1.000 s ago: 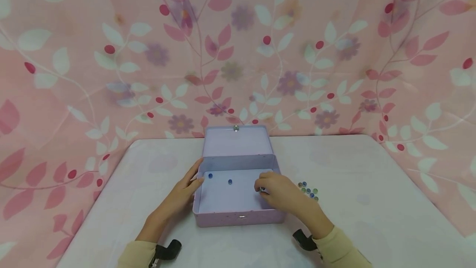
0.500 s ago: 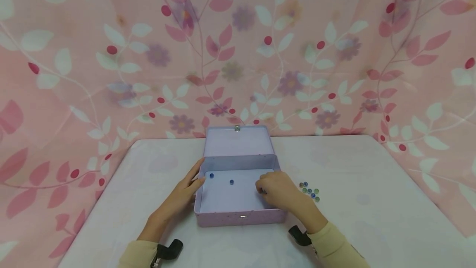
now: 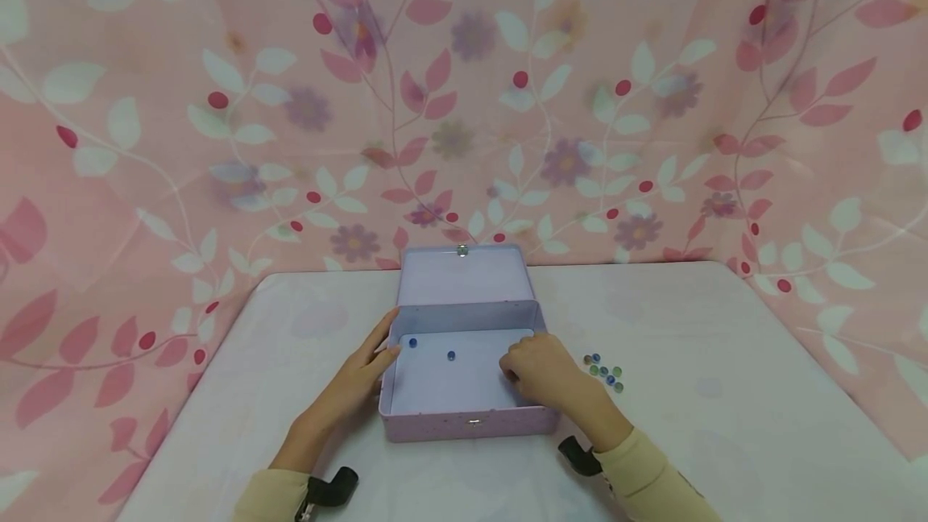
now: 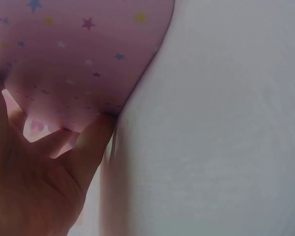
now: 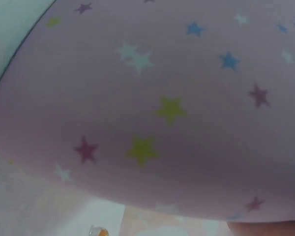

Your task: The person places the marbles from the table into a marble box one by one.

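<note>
A lilac tin box (image 3: 435, 428) stands with its hinged lid (image 3: 464, 276) thrown back. My left hand (image 3: 355, 381) grips its left wall, the thumb over the rim; in the left wrist view the fingers (image 4: 96, 142) touch the star-printed side. Inside lie a blue marble (image 3: 412, 342) near the back left corner and another blue marble (image 3: 451, 356) towards the middle. My right hand (image 3: 545, 373) reaches over the right wall into the box, fingers curled downward. The marble pinched there in the earlier views is now hidden behind the knuckles. In the right wrist view the box wall (image 5: 196, 147) blocks most of the hand.
Several blue and green marbles (image 3: 603, 371) lie loose on the white-covered table (image 3: 725, 425), just right of the box. One glass marble (image 5: 99, 231) shows at the bottom of the right wrist view. A pink floral cloth (image 3: 464, 103) hangs behind the table's back edge.
My right hand has turned and curled slightly, taking the marble at its fingertips out of sight. The left hand, the box and the marbles in view have kept their places.
</note>
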The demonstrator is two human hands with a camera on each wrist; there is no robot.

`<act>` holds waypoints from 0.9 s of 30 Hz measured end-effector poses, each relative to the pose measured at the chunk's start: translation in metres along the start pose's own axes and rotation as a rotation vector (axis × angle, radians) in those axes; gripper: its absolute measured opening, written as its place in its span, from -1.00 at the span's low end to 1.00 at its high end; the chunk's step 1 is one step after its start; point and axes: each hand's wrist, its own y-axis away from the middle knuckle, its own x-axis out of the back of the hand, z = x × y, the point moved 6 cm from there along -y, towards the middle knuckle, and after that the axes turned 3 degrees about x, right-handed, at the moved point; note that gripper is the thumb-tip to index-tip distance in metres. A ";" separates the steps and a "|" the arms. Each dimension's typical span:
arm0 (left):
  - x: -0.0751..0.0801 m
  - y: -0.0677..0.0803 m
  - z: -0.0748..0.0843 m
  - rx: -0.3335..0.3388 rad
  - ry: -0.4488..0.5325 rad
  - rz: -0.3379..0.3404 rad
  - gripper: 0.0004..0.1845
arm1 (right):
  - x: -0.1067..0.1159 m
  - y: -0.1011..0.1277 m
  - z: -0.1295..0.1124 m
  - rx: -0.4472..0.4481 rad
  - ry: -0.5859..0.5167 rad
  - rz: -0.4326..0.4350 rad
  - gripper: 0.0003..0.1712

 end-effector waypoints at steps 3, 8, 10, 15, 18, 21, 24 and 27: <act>0.000 0.000 0.000 -0.001 0.000 -0.002 -0.36 | -0.002 0.000 0.001 -0.004 0.009 -0.002 -0.74; -0.002 0.000 -0.001 0.001 0.008 -0.002 -0.37 | -0.002 -0.001 0.002 -0.027 -0.026 -0.028 -0.79; -0.002 -0.001 -0.002 0.001 0.006 -0.001 -0.37 | -0.003 0.000 0.004 -0.034 -0.057 -0.038 -0.82; -0.003 -0.001 -0.002 -0.004 -0.013 0.000 -0.37 | 0.000 0.005 0.011 -0.076 -0.200 -0.068 -0.87; -0.002 0.000 0.000 -0.014 -0.021 0.008 -0.36 | 0.010 0.008 0.016 -0.107 -0.302 -0.066 -0.87; -0.001 0.000 0.002 -0.024 -0.028 0.014 -0.36 | 0.024 0.012 0.023 -0.137 -0.351 -0.032 -0.84; 0.000 0.000 0.002 -0.024 -0.025 0.015 -0.37 | 0.037 0.017 0.033 -0.166 -0.347 0.021 -0.82; 0.000 0.000 0.001 -0.019 -0.020 0.011 -0.37 | 0.046 0.022 0.045 -0.198 -0.345 0.056 -0.81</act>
